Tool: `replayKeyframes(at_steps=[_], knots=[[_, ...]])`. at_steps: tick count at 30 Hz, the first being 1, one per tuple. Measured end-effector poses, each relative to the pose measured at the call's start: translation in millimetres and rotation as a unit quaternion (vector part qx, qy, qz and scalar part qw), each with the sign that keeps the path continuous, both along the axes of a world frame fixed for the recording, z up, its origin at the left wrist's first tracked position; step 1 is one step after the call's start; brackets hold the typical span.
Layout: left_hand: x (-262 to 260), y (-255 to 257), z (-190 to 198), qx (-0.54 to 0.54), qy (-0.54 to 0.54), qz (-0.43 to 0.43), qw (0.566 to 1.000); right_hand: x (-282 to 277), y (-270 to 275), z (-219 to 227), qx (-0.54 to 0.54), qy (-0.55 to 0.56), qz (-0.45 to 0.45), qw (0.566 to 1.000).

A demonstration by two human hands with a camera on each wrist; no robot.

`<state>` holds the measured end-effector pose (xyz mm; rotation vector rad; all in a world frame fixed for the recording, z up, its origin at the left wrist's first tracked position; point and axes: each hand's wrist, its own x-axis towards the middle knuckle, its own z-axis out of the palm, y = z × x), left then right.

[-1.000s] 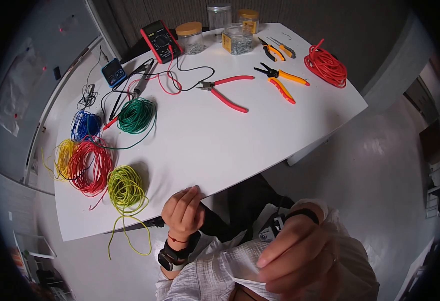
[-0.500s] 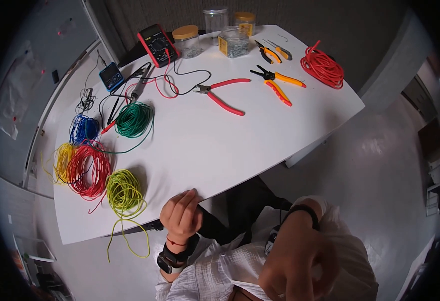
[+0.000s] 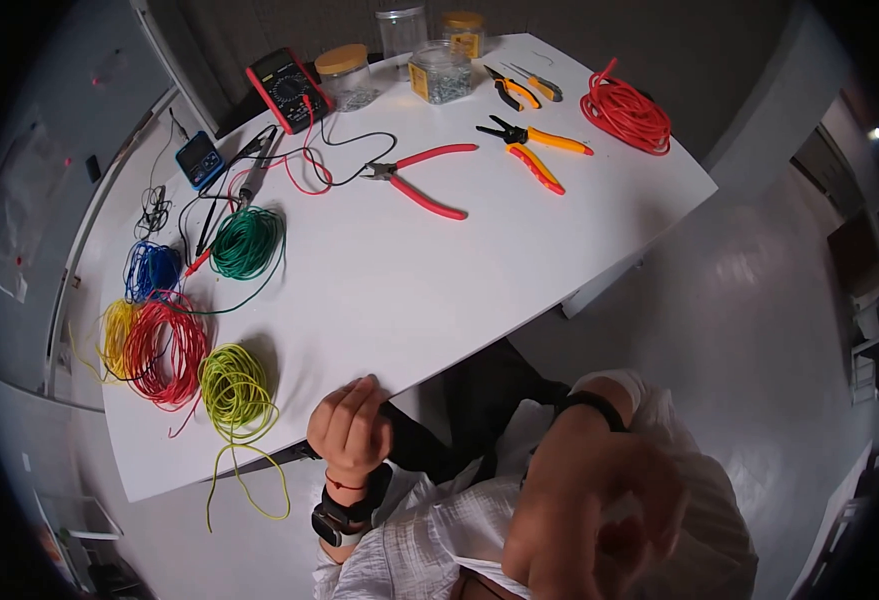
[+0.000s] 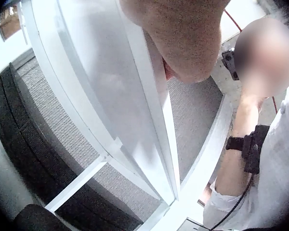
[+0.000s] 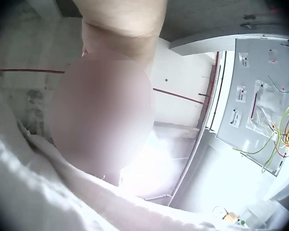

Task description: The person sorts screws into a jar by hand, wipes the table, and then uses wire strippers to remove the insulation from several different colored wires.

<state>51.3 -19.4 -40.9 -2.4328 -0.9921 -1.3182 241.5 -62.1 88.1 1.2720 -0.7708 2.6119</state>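
My left hand (image 3: 349, 428) rests at the near edge of the white table (image 3: 359, 310), its fingers loosely curled with nothing held. In the left wrist view that hand (image 4: 185, 36) lies over the table's rim. A coil of yellow-green wire (image 3: 234, 388) sits just left of it, one loose end hanging over the edge. Raised close to the head camera, my right hand (image 3: 584, 490) has loosely bent fingers around a gap, with no object showing in it. In the right wrist view the hand (image 5: 123, 29) is up beside a blurred patch.
Red-handled cutters (image 3: 424, 180), wire strippers (image 3: 537, 155), orange pliers (image 3: 511, 90) and a red cable coil (image 3: 627, 115) lie across the table. Green (image 3: 247, 243), blue (image 3: 151, 270) and red wire coils (image 3: 164, 352) are left, below a multimeter (image 3: 287, 92). Jars (image 3: 441, 75) stand behind.
My right hand has turned and come nearer the head camera, its fingers bending inward. The left hand stays at the table edge. The head view has shifted slightly.
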Motion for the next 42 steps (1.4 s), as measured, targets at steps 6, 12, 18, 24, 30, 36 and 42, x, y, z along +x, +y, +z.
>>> replayKeyframes(at_steps=[6,12,18,24,30,36,42], knots=[[-1.0,0.6,0.4,-0.002,0.001,-0.006,1.0,-2.9,17.1,-5.7,-0.008,0.074,-0.133,0.988],[-2.4,1.3,-0.4,0.001,0.0,-0.012,1.0,12.1,41.2,-27.4,-0.21,-0.263,-0.489,0.804],[-3.8,1.3,-2.8,-0.001,-0.003,-0.011,1.0,18.3,61.6,-54.4,-0.263,-0.316,-0.539,0.735],[-4.1,0.3,-1.5,-0.008,0.005,-0.008,1.0,16.0,61.6,-52.4,-0.259,-0.351,-0.57,0.696],[-3.8,-0.7,2.2,-0.03,-0.011,-0.017,0.999,17.7,62.3,-66.8,-0.198,-0.354,-0.645,0.648],[-2.2,-18.3,46.9,-0.201,-0.179,-0.241,0.933,27.6,59.6,-92.5,0.0,-0.333,-0.775,0.538],[14.7,-26.5,112.9,-0.14,-0.196,-0.536,0.809,26.2,62.4,-104.1,0.111,-0.406,-0.792,0.442]])
